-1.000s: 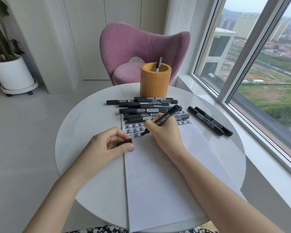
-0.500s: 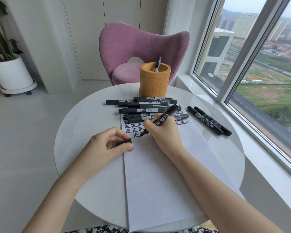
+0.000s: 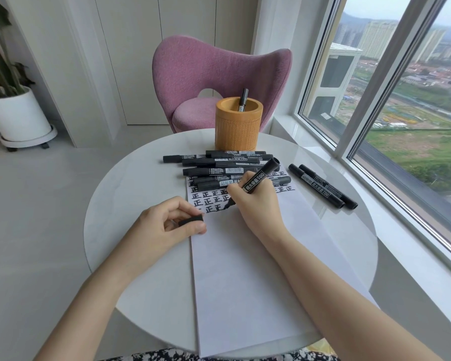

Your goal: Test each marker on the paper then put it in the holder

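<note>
I note the uncapped marker [image 3: 258, 178] gripped in the right hand [image 3: 255, 207], fingers curled round its barrel and its tip on the paper [image 3: 245, 282] at the end of the lowest row of written characters. The left hand [image 3: 162, 227] pinches the black cap [image 3: 191, 220] between thumb and fingers at the paper's left edge. A pile of capped markers [image 3: 219, 162] lies across the paper's far end. It covers part of the upper rows and sits between the hands and the holder [image 3: 237, 128]. The holder stands at the far side of the table [image 3: 130, 183] with one marker [image 3: 243, 100] leaning inside. Two more markers [image 3: 320, 187] lie side by side on the right, off the paper. A pink chair [image 3: 219, 69] stands beyond the table, and a white planter [image 3: 17, 113] at far left.
</note>
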`<state>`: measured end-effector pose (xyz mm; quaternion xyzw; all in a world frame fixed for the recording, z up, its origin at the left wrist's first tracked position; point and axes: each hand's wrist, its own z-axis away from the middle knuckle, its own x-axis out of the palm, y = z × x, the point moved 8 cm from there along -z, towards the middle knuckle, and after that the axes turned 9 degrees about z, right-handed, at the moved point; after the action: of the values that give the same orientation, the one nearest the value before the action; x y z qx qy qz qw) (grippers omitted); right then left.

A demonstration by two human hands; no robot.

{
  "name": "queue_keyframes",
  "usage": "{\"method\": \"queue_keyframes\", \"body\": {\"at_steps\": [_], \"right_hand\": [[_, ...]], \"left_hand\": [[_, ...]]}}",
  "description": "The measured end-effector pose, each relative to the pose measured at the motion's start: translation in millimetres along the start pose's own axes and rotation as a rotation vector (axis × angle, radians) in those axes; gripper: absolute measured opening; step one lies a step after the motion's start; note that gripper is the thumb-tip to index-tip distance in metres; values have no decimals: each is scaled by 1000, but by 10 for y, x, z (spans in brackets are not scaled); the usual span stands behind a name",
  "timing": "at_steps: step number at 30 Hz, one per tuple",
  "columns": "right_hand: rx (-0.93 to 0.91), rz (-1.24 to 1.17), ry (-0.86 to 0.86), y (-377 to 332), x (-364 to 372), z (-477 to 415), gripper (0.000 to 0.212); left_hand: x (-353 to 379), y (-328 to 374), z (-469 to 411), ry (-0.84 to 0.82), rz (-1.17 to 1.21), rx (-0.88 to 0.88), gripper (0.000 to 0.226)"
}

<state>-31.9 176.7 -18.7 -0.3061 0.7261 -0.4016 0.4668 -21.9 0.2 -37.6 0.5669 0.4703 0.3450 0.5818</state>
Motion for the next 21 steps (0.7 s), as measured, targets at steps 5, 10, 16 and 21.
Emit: {"method": "queue_keyframes", "body": {"at_steps": [5,10,16,21], "right_hand": [[92,-205,-46,63,-39,-42,34],[175,-415,-170,57,-84,-15,30],[230,-494,-129,10,-169,92,33],[185,-566,-73,-92,-239,117,41]], "left_hand": [[-6,13,-10,6,-17,8,16],[-73,174,-61,61,-9,79,19],[-3,282,-181,93,34,75,30],[120,325,-196,95,83,75,34]]}}
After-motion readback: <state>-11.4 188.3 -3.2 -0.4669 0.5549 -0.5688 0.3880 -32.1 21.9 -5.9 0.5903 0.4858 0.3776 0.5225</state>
